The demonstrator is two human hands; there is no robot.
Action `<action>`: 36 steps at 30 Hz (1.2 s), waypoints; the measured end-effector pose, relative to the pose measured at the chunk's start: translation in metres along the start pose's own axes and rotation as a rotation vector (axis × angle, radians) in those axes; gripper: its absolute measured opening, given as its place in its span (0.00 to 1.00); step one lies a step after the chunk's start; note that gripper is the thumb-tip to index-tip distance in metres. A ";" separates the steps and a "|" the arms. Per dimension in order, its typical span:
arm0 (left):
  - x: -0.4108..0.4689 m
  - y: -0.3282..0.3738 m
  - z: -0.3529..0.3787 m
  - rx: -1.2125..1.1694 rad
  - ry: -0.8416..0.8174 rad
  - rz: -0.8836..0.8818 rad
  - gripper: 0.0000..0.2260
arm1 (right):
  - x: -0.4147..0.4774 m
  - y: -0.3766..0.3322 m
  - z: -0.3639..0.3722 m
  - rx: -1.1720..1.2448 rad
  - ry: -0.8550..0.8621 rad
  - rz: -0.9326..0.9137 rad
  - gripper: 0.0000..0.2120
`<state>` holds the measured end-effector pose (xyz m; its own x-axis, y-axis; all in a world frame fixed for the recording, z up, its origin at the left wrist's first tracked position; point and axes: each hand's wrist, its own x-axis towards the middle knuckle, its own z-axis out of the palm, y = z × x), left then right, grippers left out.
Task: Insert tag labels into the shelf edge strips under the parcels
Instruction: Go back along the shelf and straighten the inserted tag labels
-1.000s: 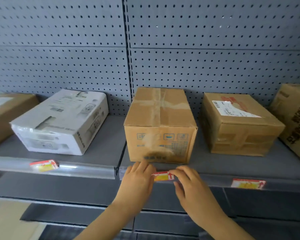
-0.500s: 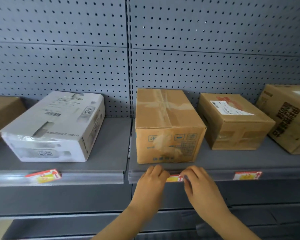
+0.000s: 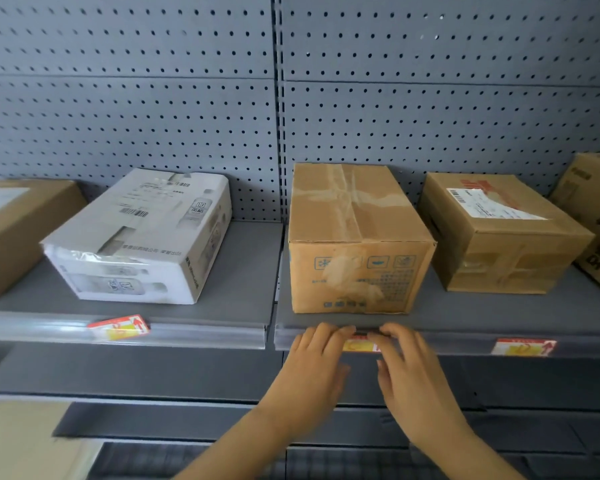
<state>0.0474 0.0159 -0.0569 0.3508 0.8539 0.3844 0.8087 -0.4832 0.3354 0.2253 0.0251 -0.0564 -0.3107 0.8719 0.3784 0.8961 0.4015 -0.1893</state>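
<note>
Left hand (image 3: 314,367) and right hand (image 3: 407,370) meet at the front edge strip (image 3: 465,342) of the right shelf; a red-and-yellow tag label (image 3: 360,345) lies in the strip between them, its ends hidden under the fingertips, which press flat on it with fingers extended, neither hand closed around it; directly above stands a taped brown parcel (image 3: 357,237); a second label (image 3: 523,347) sits in the strip further right, a third (image 3: 120,328) tilted in the left shelf's strip under a white parcel (image 3: 142,237); grey pegboard (image 3: 187,98) behind.
</note>
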 end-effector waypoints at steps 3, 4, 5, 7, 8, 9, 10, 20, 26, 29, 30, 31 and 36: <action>-0.022 -0.011 -0.016 0.002 0.032 -0.032 0.19 | -0.007 -0.007 0.006 0.040 0.039 -0.033 0.18; -0.032 -0.018 -0.023 0.023 0.024 -0.041 0.18 | -0.008 -0.012 0.010 0.071 0.045 -0.063 0.17; -0.044 -0.026 -0.030 0.033 0.015 -0.062 0.18 | -0.008 -0.020 0.015 0.107 0.049 -0.105 0.16; -0.066 -0.047 -0.044 0.054 0.026 -0.134 0.18 | -0.006 -0.043 0.025 0.169 0.042 -0.199 0.12; -0.076 -0.060 -0.051 0.062 0.050 -0.178 0.18 | -0.002 -0.057 0.029 0.189 0.030 -0.244 0.11; -0.085 -0.072 -0.059 0.071 0.083 -0.223 0.17 | 0.001 -0.073 0.034 0.204 0.015 -0.287 0.11; -0.092 -0.085 -0.067 0.083 0.122 -0.266 0.16 | 0.005 -0.089 0.038 0.220 0.005 -0.324 0.11; -0.147 -0.214 -0.156 0.131 0.264 -0.363 0.12 | 0.053 -0.233 0.077 0.318 -0.042 -0.253 0.11; -0.156 -0.265 -0.185 0.076 0.172 -0.221 0.09 | 0.072 -0.304 0.092 0.305 -0.031 -0.070 0.15; -0.162 -0.268 -0.186 0.052 0.121 -0.170 0.07 | 0.072 -0.328 0.094 0.317 -0.012 -0.004 0.18; -0.162 -0.268 -0.186 0.059 0.095 -0.160 0.08 | 0.073 -0.333 0.095 0.315 -0.013 0.011 0.19; -0.161 -0.269 -0.186 0.082 0.070 -0.146 0.11 | 0.074 -0.337 0.095 0.307 -0.011 0.021 0.20; -0.159 -0.272 -0.185 0.150 0.042 -0.133 0.15 | 0.081 -0.340 0.097 0.269 -0.006 0.038 0.18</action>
<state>-0.3158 -0.0243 -0.0505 0.2193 0.8980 0.3815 0.9088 -0.3302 0.2549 -0.1353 -0.0137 -0.0494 -0.2813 0.8890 0.3613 0.7909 0.4281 -0.4373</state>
